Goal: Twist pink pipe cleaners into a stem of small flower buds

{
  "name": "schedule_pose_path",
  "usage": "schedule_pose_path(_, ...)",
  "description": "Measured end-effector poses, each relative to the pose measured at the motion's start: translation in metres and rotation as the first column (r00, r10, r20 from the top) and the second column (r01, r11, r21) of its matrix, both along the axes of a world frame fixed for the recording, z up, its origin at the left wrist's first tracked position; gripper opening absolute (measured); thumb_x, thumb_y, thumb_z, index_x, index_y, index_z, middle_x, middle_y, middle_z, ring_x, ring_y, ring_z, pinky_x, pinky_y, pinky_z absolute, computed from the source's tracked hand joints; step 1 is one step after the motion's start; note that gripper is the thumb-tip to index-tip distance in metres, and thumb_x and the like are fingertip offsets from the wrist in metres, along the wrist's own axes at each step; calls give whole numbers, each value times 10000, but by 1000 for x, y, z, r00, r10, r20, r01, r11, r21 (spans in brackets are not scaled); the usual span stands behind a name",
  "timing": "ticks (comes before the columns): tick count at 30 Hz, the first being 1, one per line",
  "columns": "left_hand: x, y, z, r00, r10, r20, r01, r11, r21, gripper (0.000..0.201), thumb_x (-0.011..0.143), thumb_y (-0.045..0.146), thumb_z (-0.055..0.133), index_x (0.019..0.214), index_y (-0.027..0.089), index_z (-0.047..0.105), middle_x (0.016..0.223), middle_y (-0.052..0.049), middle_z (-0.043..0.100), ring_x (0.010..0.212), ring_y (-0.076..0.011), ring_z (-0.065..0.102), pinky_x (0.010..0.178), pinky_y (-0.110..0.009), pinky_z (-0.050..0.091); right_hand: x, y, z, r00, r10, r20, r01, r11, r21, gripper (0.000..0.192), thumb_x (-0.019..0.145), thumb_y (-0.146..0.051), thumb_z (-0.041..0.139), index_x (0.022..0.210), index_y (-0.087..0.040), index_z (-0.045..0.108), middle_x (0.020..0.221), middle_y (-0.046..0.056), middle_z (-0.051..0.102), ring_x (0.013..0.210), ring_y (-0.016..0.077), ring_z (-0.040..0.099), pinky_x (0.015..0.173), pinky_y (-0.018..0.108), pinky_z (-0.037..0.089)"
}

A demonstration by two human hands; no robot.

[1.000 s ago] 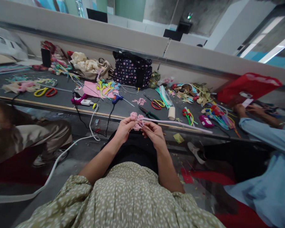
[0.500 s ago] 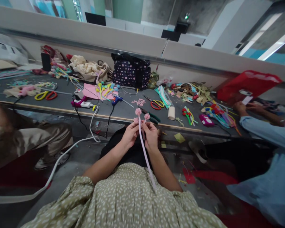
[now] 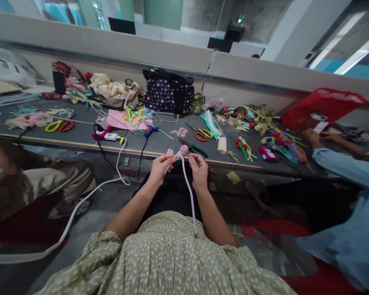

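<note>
In the head view, my left hand is closed in a pinch on pink pipe-cleaner flowers with stems. One small fuzzy flower head shows above its fingers. A larger pink flower head sits between my hands, and a long pale pink stem bends from it down toward my lap. Close to the right of that flower, my right hand has its thumb and forefinger pressed together; what lies between them is too small to make out. Just beyond, green-handled pliers rest at the table edge.
Scissors, a blue glue gun, pink clippings and a cardboard tube lie on the dark table. A white cable hangs at left. Co-workers sit on both sides; one blue sleeve reaches over the table at right.
My hands have moved apart, the right one slightly to the right. The flower heads, earlier upright in a cluster, now sit lower, and the long stem arches over between my hands.
</note>
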State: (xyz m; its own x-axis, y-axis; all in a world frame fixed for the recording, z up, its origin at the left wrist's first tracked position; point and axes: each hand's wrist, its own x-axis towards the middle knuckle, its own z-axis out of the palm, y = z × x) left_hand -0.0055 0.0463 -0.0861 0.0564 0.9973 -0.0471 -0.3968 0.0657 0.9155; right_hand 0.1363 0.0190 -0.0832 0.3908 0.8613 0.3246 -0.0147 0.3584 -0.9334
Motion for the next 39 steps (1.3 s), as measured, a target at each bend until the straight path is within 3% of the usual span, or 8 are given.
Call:
schedule_pose_path(5, 1, -6, 4, 992, 2, -126, 9, 996, 90, 257, 616, 340, 799, 685, 143, 649, 537, 28, 553, 438, -46, 443, 381, -152, 260, 0, -6, 13, 985, 174, 5, -174, 984, -40, 238, 765, -394, 672, 867, -179, 659, 803, 0, 657, 710, 118, 581, 705, 244, 481)
schedule_pose_path(10, 1, -10, 7, 982, 4, -191, 26, 988, 154, 244, 627, 348, 794, 714, 147, 686, 579, 14, 576, 484, -63, 453, 396, -162, 287, 1, -10, 17, 962, 267, -60, -273, 951, -146, 280, 704, -408, 719, 856, -179, 662, 672, -27, 625, 499, 82, 524, 468, 209, 462)
schedule_pose_path(15, 4, -11, 10, 985, 3, -172, 26, 986, 165, 230, 596, 303, 802, 736, 155, 696, 671, 2, 625, 576, -98, 509, 469, -184, 359, 7, -7, 15, 924, 343, -169, -367, 920, -139, 255, 711, -381, 717, 846, -176, 648, 650, -36, 601, 387, 37, 427, 300, 153, 295)
schedule_pose_path(17, 8, -12, 13, 987, 10, -160, 20, 982, 187, 209, 597, 278, 800, 719, 154, 684, 695, 0, 627, 603, -101, 510, 514, -196, 376, 8, -6, 15, 913, 355, -199, -385, 913, -137, 246, 703, -371, 725, 828, -175, 644, 647, -41, 590, 370, 22, 392, 284, 144, 249)
schedule_pose_path(22, 13, -15, 21, 984, 66, -168, -14, 957, 290, 193, 643, 273, 794, 724, 156, 664, 683, 20, 586, 652, -97, 497, 669, -221, 405, 6, -8, 21, 902, 382, -200, -413, 898, -149, 239, 707, -379, 721, 796, -174, 636, 616, -52, 575, 350, 20, 377, 291, 158, 281)
schedule_pose_path(27, 13, -17, 23, 989, 38, -144, 5, 958, 286, 190, 676, 308, 776, 687, 155, 663, 664, 11, 587, 641, -108, 497, 686, -241, 415, 4, -10, 25, 904, 390, -173, -416, 897, -152, 242, 719, -387, 711, 809, -174, 639, 510, -78, 516, 315, 31, 355, 291, 173, 258)
schedule_pose_path(39, 14, -24, 31, 999, 8, -32, 0, 972, 235, 150, 662, 280, 787, 729, 166, 717, 674, 6, 610, 619, -102, 500, 688, -245, 428, 1, -16, 32, 915, 368, -165, -390, 912, -131, 244, 718, -393, 702, 825, -188, 627, 613, -56, 548, 376, 37, 398, 330, 176, 297)
